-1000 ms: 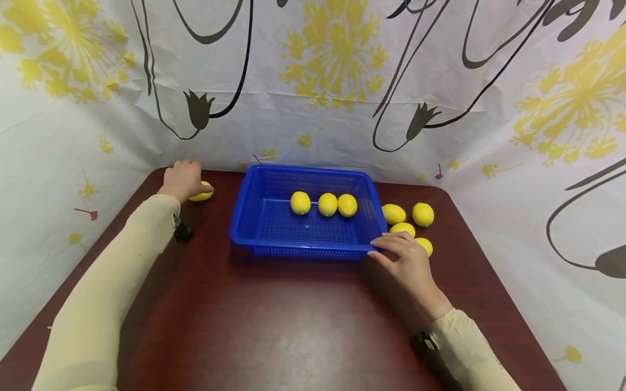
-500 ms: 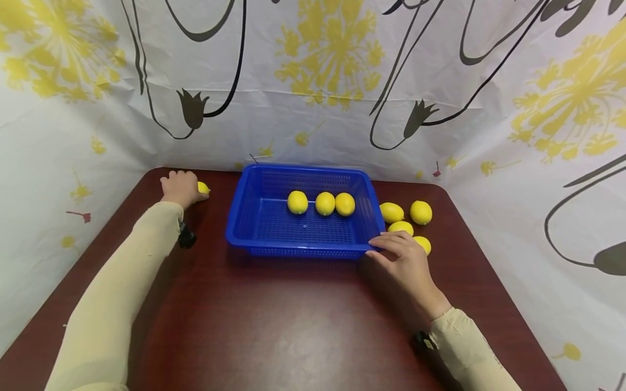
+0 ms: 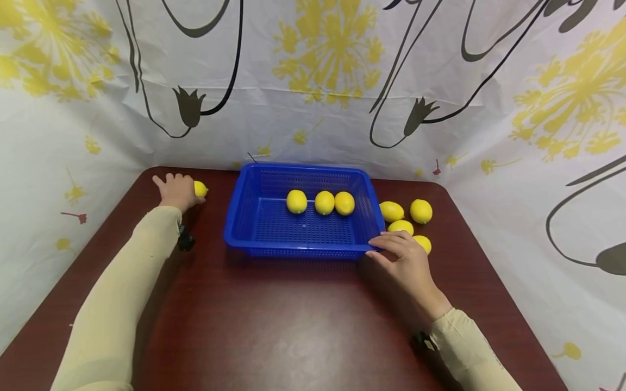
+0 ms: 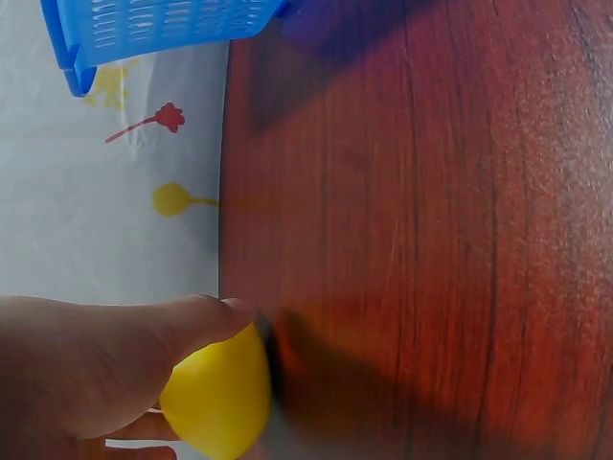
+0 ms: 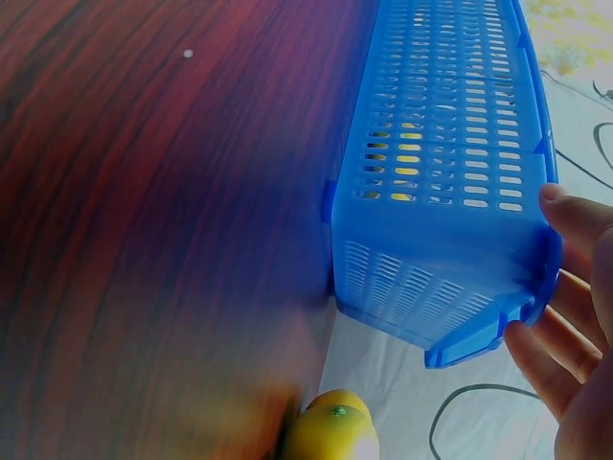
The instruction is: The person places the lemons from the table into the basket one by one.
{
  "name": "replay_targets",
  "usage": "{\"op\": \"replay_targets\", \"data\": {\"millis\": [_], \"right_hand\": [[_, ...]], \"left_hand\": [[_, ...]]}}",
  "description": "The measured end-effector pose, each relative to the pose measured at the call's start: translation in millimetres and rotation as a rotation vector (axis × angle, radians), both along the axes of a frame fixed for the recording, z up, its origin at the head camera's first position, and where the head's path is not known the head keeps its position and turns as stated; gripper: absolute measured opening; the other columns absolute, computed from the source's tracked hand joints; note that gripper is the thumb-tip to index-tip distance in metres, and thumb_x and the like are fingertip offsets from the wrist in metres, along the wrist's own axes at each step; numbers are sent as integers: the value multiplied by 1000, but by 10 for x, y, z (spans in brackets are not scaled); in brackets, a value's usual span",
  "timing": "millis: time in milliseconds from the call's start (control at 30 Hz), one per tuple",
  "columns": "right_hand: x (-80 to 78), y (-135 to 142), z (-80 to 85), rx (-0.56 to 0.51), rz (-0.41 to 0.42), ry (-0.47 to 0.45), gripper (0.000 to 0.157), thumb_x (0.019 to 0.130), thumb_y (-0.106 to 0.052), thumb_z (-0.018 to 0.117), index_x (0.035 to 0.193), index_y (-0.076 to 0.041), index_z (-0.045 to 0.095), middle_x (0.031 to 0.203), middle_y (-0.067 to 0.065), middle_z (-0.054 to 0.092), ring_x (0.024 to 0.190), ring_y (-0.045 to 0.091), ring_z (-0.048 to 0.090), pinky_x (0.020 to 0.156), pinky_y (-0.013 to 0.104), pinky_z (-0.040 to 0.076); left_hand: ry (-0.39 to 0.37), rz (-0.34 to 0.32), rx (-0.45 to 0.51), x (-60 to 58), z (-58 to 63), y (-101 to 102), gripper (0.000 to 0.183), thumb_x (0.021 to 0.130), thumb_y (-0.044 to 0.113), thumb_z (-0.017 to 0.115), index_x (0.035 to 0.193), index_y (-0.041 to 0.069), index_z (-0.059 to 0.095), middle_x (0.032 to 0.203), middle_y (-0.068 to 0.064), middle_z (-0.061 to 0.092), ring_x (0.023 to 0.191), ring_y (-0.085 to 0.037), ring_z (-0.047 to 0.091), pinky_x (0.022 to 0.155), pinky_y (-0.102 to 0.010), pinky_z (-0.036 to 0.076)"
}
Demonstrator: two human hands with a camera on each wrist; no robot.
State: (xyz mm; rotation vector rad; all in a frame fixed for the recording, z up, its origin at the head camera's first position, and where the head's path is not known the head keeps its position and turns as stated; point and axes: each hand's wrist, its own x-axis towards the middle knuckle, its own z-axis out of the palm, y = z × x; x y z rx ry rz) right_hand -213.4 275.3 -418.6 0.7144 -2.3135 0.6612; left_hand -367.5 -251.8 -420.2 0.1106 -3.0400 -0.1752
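My left hand (image 3: 177, 192) is at the table's far left corner, around a yellow lemon (image 3: 200, 189). In the left wrist view, the thumb lies along the top of that lemon (image 4: 220, 398), with fingers partly hidden behind it. A blue plastic basket (image 3: 298, 250) stands at the back middle, and three lemons (image 3: 325, 203) lie inside it. At its front right corner my right hand (image 3: 403, 260) holds the rim between thumb and fingers. The right wrist view shows the basket's perforated side (image 5: 431, 244), with the thumb and fingertips on the rim.
Several loose lemons (image 3: 400, 228) lie on the table just right of the basket, near my right hand. The dark red wooden table (image 3: 283, 320) meets a white patterned cloth (image 3: 274, 119) along its back and sides.
My left hand has shifted slightly toward me and left around the lemon, and more of the lemon shows. The right hand stays on the basket's corner. The head view has turned slightly.
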Motion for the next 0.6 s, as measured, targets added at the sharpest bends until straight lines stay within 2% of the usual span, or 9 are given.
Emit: {"op": "replay_targets", "data": {"millis": [167, 400, 600], "right_hand": [[-17, 3, -19, -7, 8, 29, 31, 66, -21, 85, 95, -15, 76, 92, 0, 75, 99, 20, 63, 91, 27, 46], [-27, 3, -28, -24, 28, 44, 31, 65, -20, 85, 94, -14, 76, 92, 2, 75, 99, 23, 63, 94, 21, 44], [-34, 4, -33, -25, 29, 45, 31, 65, -20, 85, 94, -14, 76, 92, 2, 75, 99, 23, 63, 94, 21, 44]], "left_hand": [[12, 3, 0, -29, -48, 5, 63, 76, 35, 73, 110, -13, 52, 109, -37, 47, 113, -56, 35, 101, -78, 9], [15, -16, 24, -30, -66, 26, 69, 75, 32, 75, 124, -7, 47, 117, -35, 45, 117, -56, 32, 102, -77, 7], [7, -41, 31, -36, -112, 47, 72, 76, 30, 76, 130, -5, 45, 123, -33, 45, 118, -54, 32, 104, -76, 6]]}}
